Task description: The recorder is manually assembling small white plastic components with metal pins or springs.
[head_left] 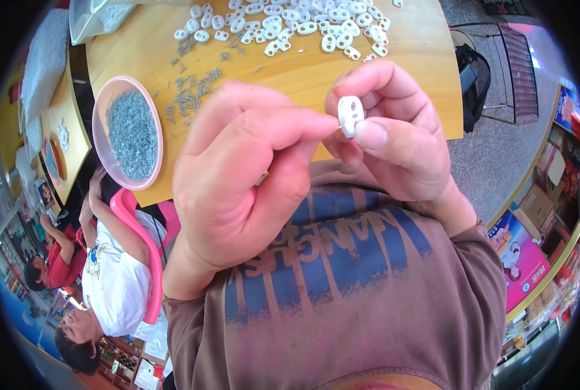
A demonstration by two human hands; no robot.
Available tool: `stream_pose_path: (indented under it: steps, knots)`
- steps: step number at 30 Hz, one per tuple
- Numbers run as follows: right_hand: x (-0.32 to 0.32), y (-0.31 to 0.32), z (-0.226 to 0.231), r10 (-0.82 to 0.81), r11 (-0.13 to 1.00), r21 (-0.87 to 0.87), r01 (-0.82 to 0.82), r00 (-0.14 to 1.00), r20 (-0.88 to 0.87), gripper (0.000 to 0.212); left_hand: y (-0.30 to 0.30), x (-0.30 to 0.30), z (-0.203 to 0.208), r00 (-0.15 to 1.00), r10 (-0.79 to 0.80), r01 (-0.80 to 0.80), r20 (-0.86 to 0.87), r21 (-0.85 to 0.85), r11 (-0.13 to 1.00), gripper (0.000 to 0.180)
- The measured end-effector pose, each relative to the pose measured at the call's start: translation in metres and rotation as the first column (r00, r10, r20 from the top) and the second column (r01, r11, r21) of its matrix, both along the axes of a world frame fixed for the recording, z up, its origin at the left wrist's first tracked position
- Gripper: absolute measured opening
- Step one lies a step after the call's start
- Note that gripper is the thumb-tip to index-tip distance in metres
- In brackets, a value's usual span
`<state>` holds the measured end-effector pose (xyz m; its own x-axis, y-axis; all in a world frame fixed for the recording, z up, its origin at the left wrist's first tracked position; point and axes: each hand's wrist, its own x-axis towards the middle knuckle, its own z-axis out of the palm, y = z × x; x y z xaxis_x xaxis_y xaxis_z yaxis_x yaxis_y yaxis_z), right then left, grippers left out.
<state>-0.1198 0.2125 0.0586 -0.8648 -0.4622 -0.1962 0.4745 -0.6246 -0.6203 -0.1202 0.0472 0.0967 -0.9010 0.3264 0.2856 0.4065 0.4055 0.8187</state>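
Note:
In front of my chest, my right hand [397, 127] pinches a small white plastic piece [350, 116] between thumb and fingers. The piece is oval and has dark openings in its face. My left hand [244, 169] is closed, thumb and index finger pressed together at the left edge of that piece. A tiny pale tip shows between the left fingertips and the piece; what it belongs to is too small to make out. Beyond my hands lies a pile of similar white two-holed pieces [306, 27]. Small thin grey metal pieces [189, 94] are scattered left of it.
A pink-rimmed bowl [95, 130] full of grey metal pieces stands at the wooden table's [426, 71] left edge. A clear plastic container [82, 26] is at the far left corner. People [117, 273] sit to the left by another table. A dark rack [517, 71] stands on the right.

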Motion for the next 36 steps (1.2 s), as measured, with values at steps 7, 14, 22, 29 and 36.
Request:
stream_pose_path:
  steps: [7,14,22,29,36]
  knots:
    - [0.002,-0.003,-0.001,-0.11,0.985,0.113,0.13,0.98,-0.167,0.025,-0.002,0.0,0.002,0.999,-0.006,0.003,-0.038,-0.091,0.996,0.015]
    - [0.002,-0.005,-0.009,-0.087,0.946,0.221,0.236,0.845,-0.527,0.025,0.0,0.004,-0.004,0.999,0.037,-0.039,-0.035,-0.041,0.998,0.016]
    - [0.003,-0.004,-0.001,-0.106,0.981,0.133,0.14,0.966,-0.238,0.023,-0.004,0.002,-0.007,0.999,-0.018,0.018,-0.044,0.006,1.0,0.012]
    - [0.001,-0.004,-0.002,-0.082,0.993,0.078,0.092,0.99,-0.118,0.025,-0.003,0.006,0.001,0.999,0.043,-0.043,-0.012,-0.013,0.999,0.013]
    - [0.001,-0.007,-0.001,-0.076,0.996,0.04,0.081,0.993,-0.095,0.027,-0.004,0.007,0.006,0.995,0.07,-0.074,-0.071,-0.053,0.996,0.013]
